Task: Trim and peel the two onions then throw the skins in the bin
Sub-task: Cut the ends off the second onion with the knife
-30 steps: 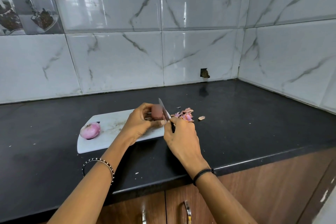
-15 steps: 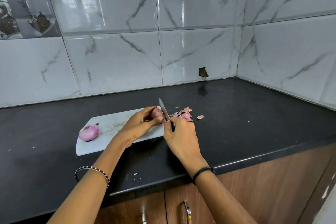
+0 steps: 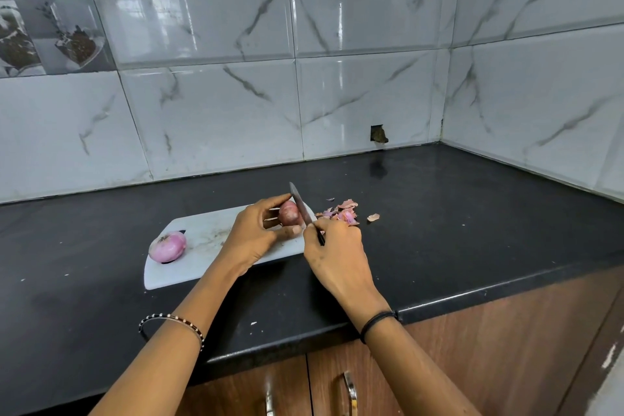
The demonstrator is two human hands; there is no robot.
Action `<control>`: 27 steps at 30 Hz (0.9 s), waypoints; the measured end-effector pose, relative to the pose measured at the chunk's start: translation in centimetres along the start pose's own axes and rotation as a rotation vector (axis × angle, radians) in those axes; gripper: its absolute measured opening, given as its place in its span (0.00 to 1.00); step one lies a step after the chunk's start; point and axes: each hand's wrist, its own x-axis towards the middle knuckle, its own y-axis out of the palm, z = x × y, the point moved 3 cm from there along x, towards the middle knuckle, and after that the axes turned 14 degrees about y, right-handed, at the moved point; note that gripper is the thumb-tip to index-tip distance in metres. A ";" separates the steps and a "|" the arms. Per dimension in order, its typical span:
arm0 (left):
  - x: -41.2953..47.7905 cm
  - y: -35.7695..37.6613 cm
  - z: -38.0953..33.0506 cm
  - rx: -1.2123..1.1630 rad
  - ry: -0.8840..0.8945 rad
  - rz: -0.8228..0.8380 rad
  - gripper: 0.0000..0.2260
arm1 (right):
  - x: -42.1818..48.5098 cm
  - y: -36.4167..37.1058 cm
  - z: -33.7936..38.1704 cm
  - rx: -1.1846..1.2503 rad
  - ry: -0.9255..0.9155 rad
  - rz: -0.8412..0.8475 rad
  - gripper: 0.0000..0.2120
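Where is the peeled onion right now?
In the head view, the peeled onion lies on the left end of the white cutting board, apart from the left hand, which holds the other onion.

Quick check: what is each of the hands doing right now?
Left hand: closed around the unpeeled onion over the cutting board.
Right hand: closed on the knife, blade against that onion.

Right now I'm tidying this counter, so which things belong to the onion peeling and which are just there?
Part of the job:
- dark onion in the left hand
- knife in the right hand
- peeled onion
- cutting board
- skins

Just there:
- crumbs on the black counter
- cupboard handles
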 end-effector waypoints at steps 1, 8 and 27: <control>0.0 0.1 0.0 0.009 0.000 0.005 0.32 | 0.0 0.0 0.0 0.004 0.000 0.001 0.19; -0.2 0.4 -0.5 0.182 0.045 0.001 0.30 | 0.0 0.2 0.1 -0.022 -0.006 0.004 0.19; -0.2 1.2 -1.7 0.321 0.126 0.013 0.19 | -1.7 -0.2 2.2 -0.439 -0.023 -0.031 0.08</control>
